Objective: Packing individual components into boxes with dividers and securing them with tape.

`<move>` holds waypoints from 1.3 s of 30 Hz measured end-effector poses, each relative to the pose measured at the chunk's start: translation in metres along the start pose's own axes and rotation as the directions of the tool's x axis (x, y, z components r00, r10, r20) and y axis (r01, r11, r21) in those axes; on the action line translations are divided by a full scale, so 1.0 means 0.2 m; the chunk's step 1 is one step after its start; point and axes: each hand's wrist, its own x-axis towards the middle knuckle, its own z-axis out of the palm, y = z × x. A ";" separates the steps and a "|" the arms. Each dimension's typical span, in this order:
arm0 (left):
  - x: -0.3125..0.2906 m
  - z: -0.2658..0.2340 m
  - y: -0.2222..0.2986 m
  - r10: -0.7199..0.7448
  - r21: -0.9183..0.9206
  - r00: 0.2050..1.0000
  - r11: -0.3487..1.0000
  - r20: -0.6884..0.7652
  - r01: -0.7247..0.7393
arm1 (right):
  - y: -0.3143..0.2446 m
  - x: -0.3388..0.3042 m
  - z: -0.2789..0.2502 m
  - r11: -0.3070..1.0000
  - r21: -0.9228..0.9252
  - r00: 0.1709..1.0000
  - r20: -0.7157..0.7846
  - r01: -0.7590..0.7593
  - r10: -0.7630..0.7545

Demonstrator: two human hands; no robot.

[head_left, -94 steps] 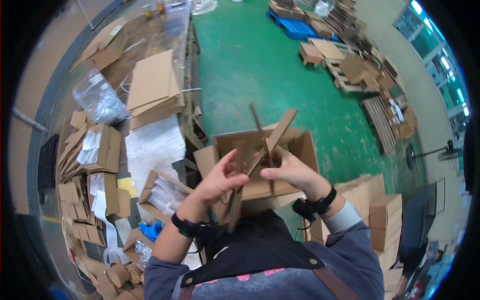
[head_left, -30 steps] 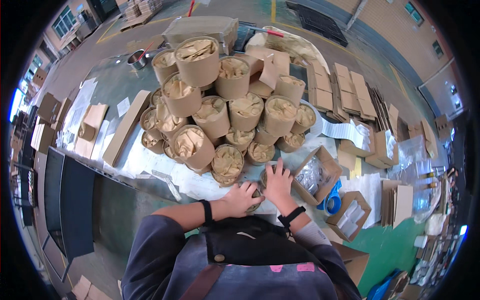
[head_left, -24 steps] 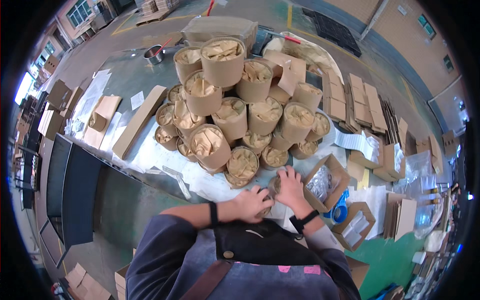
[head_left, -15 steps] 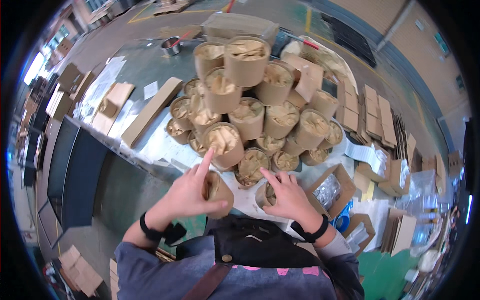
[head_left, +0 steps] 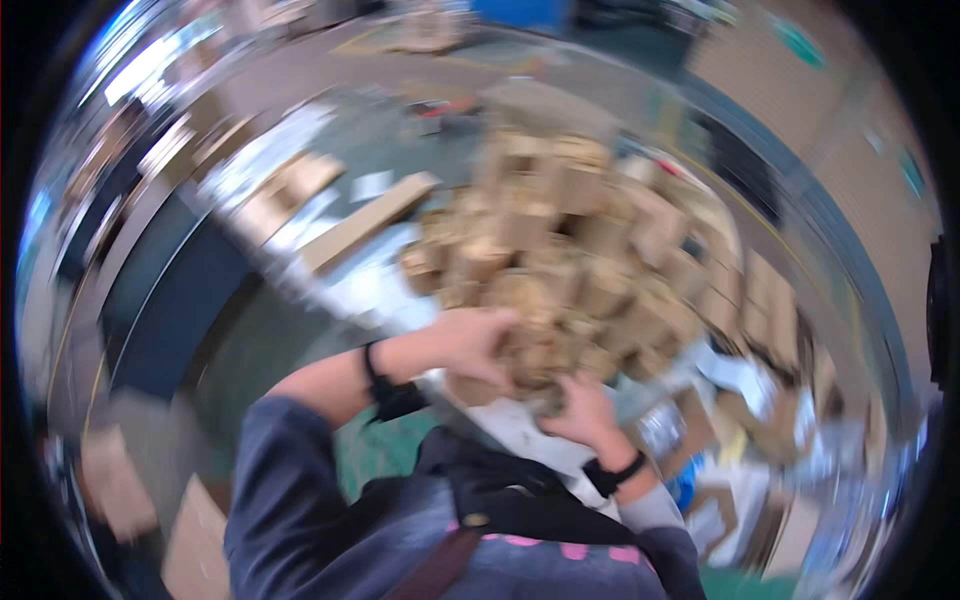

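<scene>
A heap of brown cardboard tubs stuffed with crumpled kraft paper [head_left: 540, 205] stands stacked on the table, smeared by motion. At its near side, my left hand [head_left: 480, 345] reaches in from the left, its fingers beside the front tubs. Below that hand, the side of one tub [head_left: 472, 388] shows near the table edge. My right hand [head_left: 585, 408] is just right of my left, low at the front of the heap, fingers pointing up toward the tubs. Blur hides whether either hand grips a tub.
A long flat carton [head_left: 365, 225] lies left of the heap. To the right are an open box with clear plastic [head_left: 665, 430], a blue tape roll [head_left: 682, 488] and stacked cardboard sheets [head_left: 770, 305]. A dark panel [head_left: 185, 300] stands at the left.
The whole view has swung, so the heap appears lower and further right. My left hand has moved in closer to my right, and its raised index finger no longer shows.
</scene>
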 end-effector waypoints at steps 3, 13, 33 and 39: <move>0.07 0.02 -0.12 0.014 -0.261 0.998 0.965 0.061 0.003 | 0.03 -0.15 -0.02 0.977 0.193 0.994 -0.031 -0.093 0.101; 0.20 0.39 1.20 0.151 -0.632 0.969 0.775 0.197 0.008 | 0.10 -1.61 -0.13 0.582 0.731 0.390 -0.449 -0.357 0.804; 0.25 0.92 1.80 0.415 -0.662 0.693 0.740 0.590 0.121 | 0.70 -2.98 0.60 -0.369 0.929 0.116 0.363 0.036 0.925; 0.21 1.09 2.02 0.451 -0.615 0.645 0.788 0.617 0.037 | 0.67 -2.82 0.61 -0.110 0.575 -0.059 0.108 -0.811 0.992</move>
